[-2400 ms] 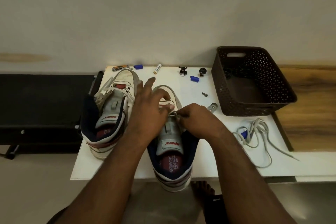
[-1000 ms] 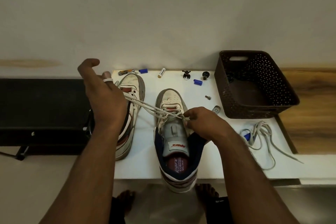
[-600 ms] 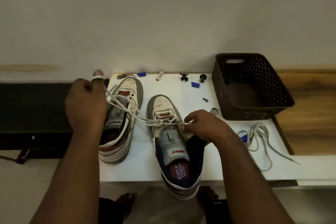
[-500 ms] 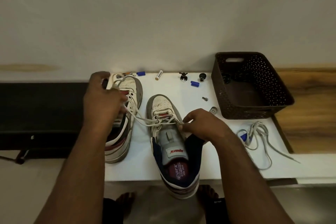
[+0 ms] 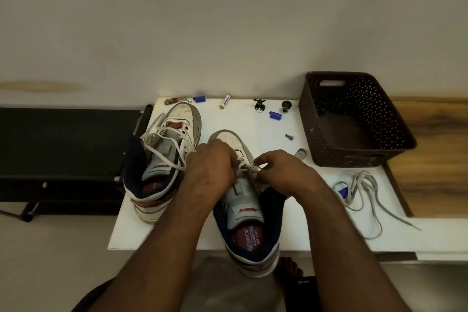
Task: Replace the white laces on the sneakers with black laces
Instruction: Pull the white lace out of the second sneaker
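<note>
- Head view: the left hand (image 5: 211, 167), which half a second ago was out over the left sneaker (image 5: 162, 159) drawing a length of white lace (image 5: 162, 152) sideways, has come back to the right sneaker (image 5: 244, 200) near the worktop's (image 5: 253, 121) front edge.
- That pulled length now lies slack across the left sneaker's tongue, so I judge one crossing has been freed and the next is being started; unlacing is only partly done, and no black lace is threaded yet.
- Left hand: fingers curled down over the eyelet rows at the vamp; whether they pinch lace or just steady the shoe I cannot tell, as the knuckles hide the tips.
- Right hand (image 5: 283, 172): thumb and forefinger are closed in a pinch on a strand of the white lace at the right-side eyelets, the other fingers curled under.
- A loose white lace (image 5: 359, 185) lies bunched towards the worktop's right edge, with a small blue cap (image 5: 343, 192) beside it.
- The dark perforated basket (image 5: 354, 119) sits at the back right corner; something dark lies inside, too dim to name.
</note>
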Motion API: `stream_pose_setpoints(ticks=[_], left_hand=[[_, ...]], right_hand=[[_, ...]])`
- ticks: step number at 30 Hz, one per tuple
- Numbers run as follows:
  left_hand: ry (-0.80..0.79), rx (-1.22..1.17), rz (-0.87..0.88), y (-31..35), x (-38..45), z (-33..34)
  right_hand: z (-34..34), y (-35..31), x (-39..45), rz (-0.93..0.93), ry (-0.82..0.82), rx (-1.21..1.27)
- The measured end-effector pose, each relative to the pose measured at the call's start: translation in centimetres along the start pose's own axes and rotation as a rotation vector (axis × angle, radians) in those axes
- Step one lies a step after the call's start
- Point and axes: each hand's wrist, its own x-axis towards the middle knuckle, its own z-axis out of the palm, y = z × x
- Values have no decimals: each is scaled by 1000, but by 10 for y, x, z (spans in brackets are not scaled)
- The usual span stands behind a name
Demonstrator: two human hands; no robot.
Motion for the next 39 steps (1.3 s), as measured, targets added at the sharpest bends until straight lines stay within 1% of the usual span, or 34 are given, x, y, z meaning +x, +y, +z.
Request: stream_pose_setpoints(ticks=[1,3,4,6,7,8,9,10,11,13,14,15,17,18,19,20,21,23,25,28,31,33,35,38,39], left_hand=[[100,-155,-3,1,0,0],[339,-473,-75,-4,3,-9],[496,-590,-117,-11,5,-17],[852,-680,-184,-30,12,-34],[977,-714,-231,-41,12,-41],[1036,-745,-289,-46,9,-47],[1045,-744,-308,-48,5,-50],[1018,-666,-280,-46,0,-54],[969,-560,-213,-40,-5,-53],[821,-391,-14,-23,-8,-43],[715,-331,60,-17,-6,-36],[559,-300,67,-13,-4,-30],[121,-297,-71,-5,-3,-18],[-46,-259,-146,-3,-3,-13],[-131,-205,-197,-3,-3,-8],[-167,-168,-230,-4,-1,-6],[-168,-145,-246,-4,-1,-5],[-141,-114,-236,-4,1,-2],[-116,-113,-216,-5,2,-1],[-107,-140,-197,-8,2,-3],[-109,-192,-224,-11,2,-4],[-114,-208,-235,-12,3,-6],[-120,-219,-243,-13,2,-7],[-126,-239,-251,-17,3,-9],[-128,-251,-255,-18,4,-8]], right_hand=[[-1,1,-1,5,0,10],[-4,3,-2,12,13,20],[-6,4,-3,15,24,18],[-9,7,-4,17,44,7],[-9,7,-3,12,51,0],[-9,7,-3,5,52,-3],[-8,7,-3,-8,47,-3],[-7,5,-4,-29,40,-4],[-6,2,-5,-57,33,-13],[-4,-4,-9,-125,25,-47],[-3,-6,-10,-145,24,-62],[-3,-8,-11,-152,24,-71],[-1,-8,-11,-150,29,-80],[-1,-7,-10,-151,37,-91],[0,-7,-9,-158,46,-110],[1,-6,-8,-168,50,-136],[3,-7,-7,-184,49,-169],[10,-9,-7,-242,53,-294],[18,-13,-8,-304,94,-428],[24,-16,-8,-292,150,-474],[26,-17,-7,-282,181,-487],[28,-19,-3,-293,217,-423],[30,-19,1,-286,277,-256],[21,-13,3,-157,362,92],[16,-9,4,-105,386,157]])
